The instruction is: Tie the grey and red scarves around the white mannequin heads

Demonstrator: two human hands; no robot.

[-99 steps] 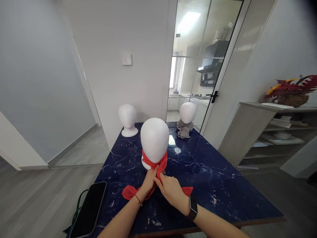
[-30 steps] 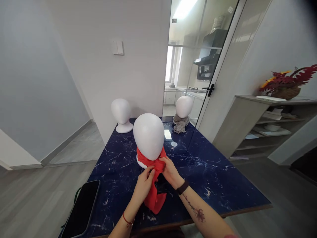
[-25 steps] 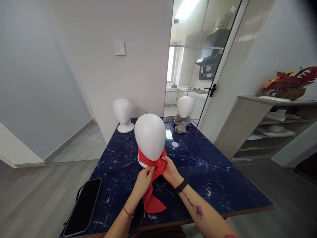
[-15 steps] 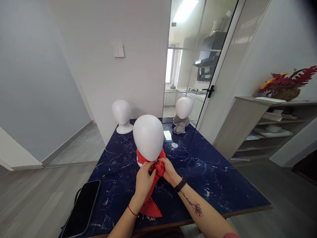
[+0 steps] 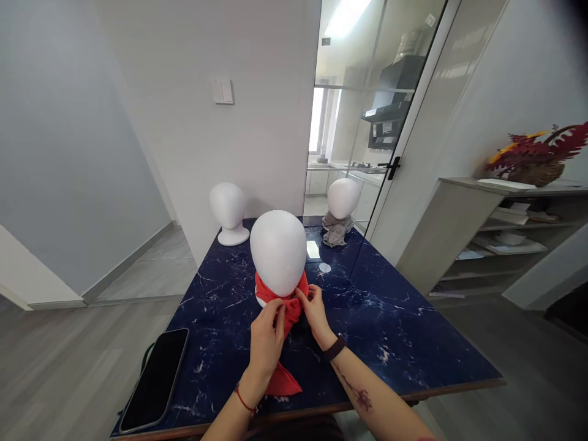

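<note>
A white mannequin head (image 5: 278, 248) stands upright on the table close to me. Round its neck goes a red scarf (image 5: 283, 381), bunched at the front, with one end hanging down onto the tabletop. My left hand (image 5: 266, 337) pinches the bunched cloth from the left, thumb and fingertips together. On the other side, my right hand (image 5: 318, 315) has thumb and index finger closed on the scarf just under the head's chin. Part of the scarf is hidden behind my left hand.
A dark blue marbled table (image 5: 367, 324) carries a phone (image 5: 156, 380) at its left edge. Farther back are a bare white head (image 5: 228, 205) and another head (image 5: 343, 198) with a grey scarf (image 5: 337, 230). A shelf unit (image 5: 463, 226) stands beyond the table at right.
My right hand has shifted from the bunched cloth up to the scarf's edge under the chin. My left hand keeps pinching the scarf's front. The camera view has shifted slightly.
</note>
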